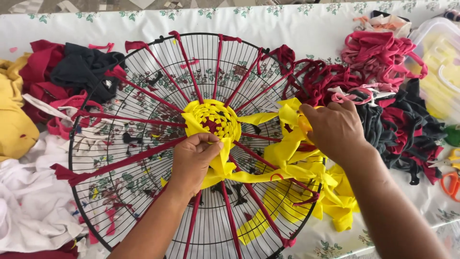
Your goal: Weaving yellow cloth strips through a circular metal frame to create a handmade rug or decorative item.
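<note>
The wire fan guard (120, 158) fills the table's middle, its red spokes (143, 93) barring a low sweep. Fabric heaps (393, 100) crowd right, clothes (28, 192) left; open room lies above the upper grid.

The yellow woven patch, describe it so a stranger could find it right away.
A round black wire fan guard lies flat on the flowered tablecloth. Dark red spokes run to its hub, where the yellow woven patch sits: the only braided disc, just above the left hand.

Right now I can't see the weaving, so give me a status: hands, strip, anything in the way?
Left hand pinching yellow fabric strip at woven centre. Right hand gripping strip's bunched end. Red spokes taut on wire fan guard. Nothing blocking.
</note>
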